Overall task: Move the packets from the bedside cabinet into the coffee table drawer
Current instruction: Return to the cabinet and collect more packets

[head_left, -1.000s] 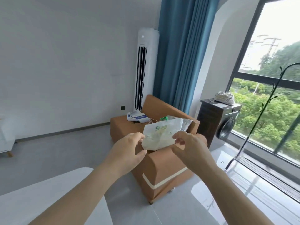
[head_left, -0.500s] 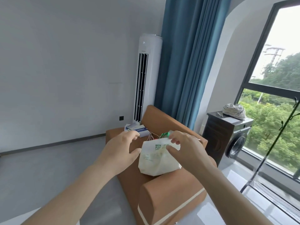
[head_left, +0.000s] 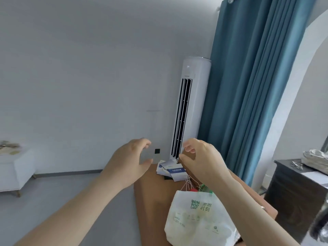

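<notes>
Both my hands are raised in front of me and hold nothing. My left hand [head_left: 130, 161] has its fingers loosely curled, apart from everything. My right hand [head_left: 201, 159] is the same, with thumb and fingers spread, hovering above a pile of white and blue packets [head_left: 170, 170]. The packets lie on the far end of an orange sofa [head_left: 152, 197]. A white bag with green print [head_left: 198, 221] rests on the sofa under my right forearm, with thin strings and red and green tags at its top.
A low white cabinet [head_left: 16, 170] with flat items on top stands at the left wall. A tall white air conditioner [head_left: 190, 107] and a blue curtain [head_left: 248, 96] are behind the sofa. A dark cabinet [head_left: 294, 192] stands at the right.
Both hands have let go of the white bag, which now lies on the sofa, and have risen. The view has tilted up and moved closer to the sofa.
</notes>
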{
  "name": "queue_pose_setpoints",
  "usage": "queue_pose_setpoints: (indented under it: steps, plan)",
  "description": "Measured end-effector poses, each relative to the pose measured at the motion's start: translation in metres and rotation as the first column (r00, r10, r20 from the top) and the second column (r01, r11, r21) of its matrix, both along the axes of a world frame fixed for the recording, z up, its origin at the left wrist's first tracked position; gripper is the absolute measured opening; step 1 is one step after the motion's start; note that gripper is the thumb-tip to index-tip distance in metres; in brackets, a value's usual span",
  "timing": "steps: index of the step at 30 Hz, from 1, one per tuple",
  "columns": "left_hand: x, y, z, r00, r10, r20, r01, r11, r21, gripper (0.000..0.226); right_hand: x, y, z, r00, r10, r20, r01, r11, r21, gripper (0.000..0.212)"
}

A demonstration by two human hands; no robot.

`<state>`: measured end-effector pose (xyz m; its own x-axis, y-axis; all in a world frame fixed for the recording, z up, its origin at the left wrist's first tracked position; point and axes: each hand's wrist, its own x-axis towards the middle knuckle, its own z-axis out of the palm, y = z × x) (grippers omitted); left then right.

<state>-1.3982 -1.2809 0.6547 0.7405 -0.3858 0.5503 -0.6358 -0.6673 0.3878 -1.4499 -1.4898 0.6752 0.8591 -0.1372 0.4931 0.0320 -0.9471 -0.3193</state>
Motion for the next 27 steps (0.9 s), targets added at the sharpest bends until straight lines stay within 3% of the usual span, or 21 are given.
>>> queue_pose_setpoints:
  steps: [12, 27]
  plan:
    - [0.129, 0.028, 0.009, 0.968, 0.245, 0.045, -0.244, 0.969, -0.037, 0.039, 0.176, 0.015, 0.017, 0.953, 0.293, 0.081, -0.294, 0.956, -0.005, 0.033]
    - [0.377, 0.138, 0.041, 0.937, 0.335, 0.098, -0.331, 0.942, -0.054, 0.039, 0.44, 0.115, 0.044, 0.924, 0.351, 0.151, -0.358, 0.933, 0.021, 0.029]
